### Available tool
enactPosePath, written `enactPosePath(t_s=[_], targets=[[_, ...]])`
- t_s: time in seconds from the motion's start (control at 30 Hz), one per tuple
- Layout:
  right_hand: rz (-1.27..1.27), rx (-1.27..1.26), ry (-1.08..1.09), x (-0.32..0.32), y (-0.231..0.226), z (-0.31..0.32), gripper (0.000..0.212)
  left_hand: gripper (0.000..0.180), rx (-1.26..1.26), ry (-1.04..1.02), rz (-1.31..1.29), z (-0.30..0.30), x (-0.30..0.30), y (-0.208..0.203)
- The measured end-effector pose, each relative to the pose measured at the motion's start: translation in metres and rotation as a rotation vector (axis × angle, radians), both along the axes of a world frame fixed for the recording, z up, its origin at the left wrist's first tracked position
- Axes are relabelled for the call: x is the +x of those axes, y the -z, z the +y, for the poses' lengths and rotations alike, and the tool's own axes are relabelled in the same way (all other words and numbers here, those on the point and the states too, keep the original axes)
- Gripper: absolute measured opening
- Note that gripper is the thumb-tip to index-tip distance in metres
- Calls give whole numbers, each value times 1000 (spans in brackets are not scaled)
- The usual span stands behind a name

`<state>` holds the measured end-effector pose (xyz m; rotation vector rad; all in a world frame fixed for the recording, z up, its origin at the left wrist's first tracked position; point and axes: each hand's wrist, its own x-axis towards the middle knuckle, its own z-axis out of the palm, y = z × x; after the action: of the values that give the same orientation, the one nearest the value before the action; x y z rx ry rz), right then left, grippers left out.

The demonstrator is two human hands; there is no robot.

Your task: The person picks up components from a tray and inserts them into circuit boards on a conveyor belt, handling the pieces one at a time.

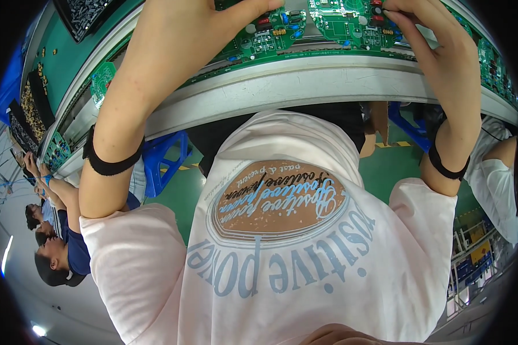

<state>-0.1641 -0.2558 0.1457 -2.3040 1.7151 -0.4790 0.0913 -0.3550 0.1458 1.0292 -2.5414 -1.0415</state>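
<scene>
Two joined green circuit boards lie side by side on the rail in front of me: the left board [263,43] and the right board [346,24]. Small blue, red and grey components stand on both. My left hand [187,26] reaches over the left board, its thumb stretched along the top of the picture. The other fingers of that hand are cut off by the upper edge. On the right board, the thumb and forefinger of my right hand [437,34] come together beside a red component [378,18]. Whatever may be between those fingertips is too small to make out.
A pale metal rail [305,83] runs across in front of my body. At the far left are a black tray [83,20] of small dark parts and piles of yellowish parts [37,95]. More boards [102,80] sit along the line. Another person [63,253] works at left; blue stools [166,161] stand below.
</scene>
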Motion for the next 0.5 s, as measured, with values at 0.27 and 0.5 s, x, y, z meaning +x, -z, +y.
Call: enactPosePath(t_s=[0.27, 0.5], targets=[[45, 3, 3, 1, -1, 1, 11, 8, -39, 40, 4, 2, -2, -2], [57, -11, -14, -1, -1, -2, 10, 7, -191, 139, -28, -2, -5, -8]])
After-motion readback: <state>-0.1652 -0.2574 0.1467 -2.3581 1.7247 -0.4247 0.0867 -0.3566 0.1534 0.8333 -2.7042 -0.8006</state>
